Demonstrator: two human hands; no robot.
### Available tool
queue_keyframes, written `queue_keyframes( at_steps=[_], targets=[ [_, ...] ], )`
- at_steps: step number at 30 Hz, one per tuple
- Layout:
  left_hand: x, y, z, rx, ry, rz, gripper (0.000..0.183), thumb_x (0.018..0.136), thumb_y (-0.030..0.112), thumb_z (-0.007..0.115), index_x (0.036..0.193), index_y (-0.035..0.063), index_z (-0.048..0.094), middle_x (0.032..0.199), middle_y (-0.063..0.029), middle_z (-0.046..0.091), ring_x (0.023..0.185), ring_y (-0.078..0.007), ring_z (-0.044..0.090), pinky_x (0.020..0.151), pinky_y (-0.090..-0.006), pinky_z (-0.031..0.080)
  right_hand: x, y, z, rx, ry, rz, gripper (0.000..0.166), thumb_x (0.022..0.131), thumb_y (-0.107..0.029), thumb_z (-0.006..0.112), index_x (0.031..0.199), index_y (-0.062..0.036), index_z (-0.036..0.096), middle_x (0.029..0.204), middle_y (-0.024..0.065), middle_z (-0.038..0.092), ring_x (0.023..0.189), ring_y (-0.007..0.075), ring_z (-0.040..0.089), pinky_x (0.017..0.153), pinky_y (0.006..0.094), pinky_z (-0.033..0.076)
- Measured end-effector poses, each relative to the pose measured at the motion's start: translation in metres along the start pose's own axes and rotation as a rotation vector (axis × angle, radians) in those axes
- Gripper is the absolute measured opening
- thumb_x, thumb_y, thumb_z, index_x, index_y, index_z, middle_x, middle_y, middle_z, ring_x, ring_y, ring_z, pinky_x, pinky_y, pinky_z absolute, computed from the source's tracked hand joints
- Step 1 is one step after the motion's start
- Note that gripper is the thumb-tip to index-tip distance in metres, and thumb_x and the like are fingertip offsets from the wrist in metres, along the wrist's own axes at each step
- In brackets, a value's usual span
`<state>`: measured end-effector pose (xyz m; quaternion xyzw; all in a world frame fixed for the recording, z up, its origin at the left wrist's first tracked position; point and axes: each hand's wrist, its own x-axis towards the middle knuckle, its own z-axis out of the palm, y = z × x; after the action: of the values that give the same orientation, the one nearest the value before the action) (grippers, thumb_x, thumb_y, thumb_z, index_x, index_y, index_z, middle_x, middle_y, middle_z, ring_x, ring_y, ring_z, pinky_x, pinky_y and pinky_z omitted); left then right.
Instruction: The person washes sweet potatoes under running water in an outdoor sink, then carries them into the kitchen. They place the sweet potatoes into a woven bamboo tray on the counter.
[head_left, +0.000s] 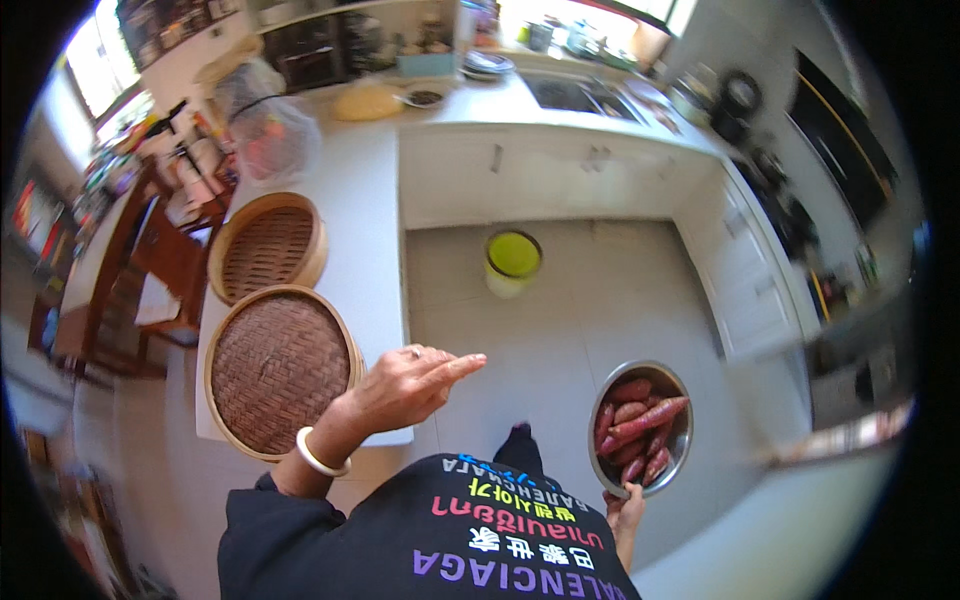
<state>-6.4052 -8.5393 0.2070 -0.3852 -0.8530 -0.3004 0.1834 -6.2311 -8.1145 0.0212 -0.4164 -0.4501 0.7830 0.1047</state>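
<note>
My right hand grips the near rim of a round stainless-steel bowl, which holds several red-skinned sweet potatoes. Both are at the lower right, over the floor. My left hand, with a ring and a pale bangle at the wrist, is in the air past the counter's edge, fingers extended and close together; no object shows in it. Left of it, a bamboo steamer with a woven lid stands on the white counter. Behind that, an uncovered bamboo steamer basket shows its slatted base.
A green-lined bin stands on the floor ahead. The white counter runs along the left and meets the back worktop with a sink. Plastic bags rest on the counter. A wooden chair is at the left.
</note>
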Motion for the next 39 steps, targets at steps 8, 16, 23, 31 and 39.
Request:
queue_keyframes(
  at_steps=[8,16,23,31,39],
  targets=[
    [0.073,-0.050,0.015,0.120,0.115,-0.443,0.049,0.076,-0.005,0.059,0.123,0.0057,0.053,0.082,-0.0111,0.066,0.071,-0.0255,0.065,0.067,-0.0344,0.054,0.213,-0.097,0.188,-0.138,-0.310,0.081,0.011,0.078,-0.014,0.055,0.086,-0.0071,0.055,0.079,0.0037,0.059,0.064,0.0195,0.062,0.049,0.0352,0.054],
    [0.109,-0.177,0.022,0.286,0.178,-0.607,0.047,0.078,-0.005,0.058,0.123,0.0065,0.051,0.080,-0.0079,0.065,0.071,-0.0247,0.065,0.065,-0.0354,0.053,0.337,-0.090,0.383,-0.185,-0.475,0.088,0.026,0.077,-0.013,0.056,0.102,-0.0035,0.055,0.083,0.0056,0.061,0.068,0.0205,0.063,0.055,0.0365,0.054],
    [0.184,-0.275,0.008,0.206,0.168,-0.489,0.048,0.076,-0.006,0.059,0.122,0.0070,0.051,0.082,-0.0076,0.065,0.074,-0.0236,0.065,0.066,-0.0352,0.053,0.385,-0.091,0.546,-0.286,-0.539,0.088,0.019,0.080,-0.013,0.054,0.095,-0.0019,0.055,0.077,0.0073,0.061,0.062,0.0203,0.060,0.054,0.0343,0.051],
    [0.166,-0.321,0.006,0.302,0.289,-0.853,0.043,0.080,-0.004,0.057,0.122,0.0041,0.051,0.082,-0.0105,0.065,0.071,-0.0258,0.064,0.066,-0.0365,0.051,0.495,-0.056,0.724,-0.107,-0.639,0.179,0.023,0.080,-0.013,0.055,0.100,-0.0017,0.052,0.082,0.0093,0.060,0.065,0.0226,0.061,0.055,0.0367,0.054],
    [0.238,-0.443,0.015,0.313,0.238,-0.850,0.038,0.083,-0.001,0.056,0.120,0.0047,0.053,0.083,-0.0093,0.066,0.072,-0.0225,0.065,0.065,-0.0336,0.051,0.607,-0.037,0.865,-0.091,-0.677,0.157,0.020,0.084,-0.017,0.057,0.100,-0.0064,0.052,0.088,0.0056,0.060,0.073,0.0206,0.061,0.059,0.0325,0.051]
  ],
)
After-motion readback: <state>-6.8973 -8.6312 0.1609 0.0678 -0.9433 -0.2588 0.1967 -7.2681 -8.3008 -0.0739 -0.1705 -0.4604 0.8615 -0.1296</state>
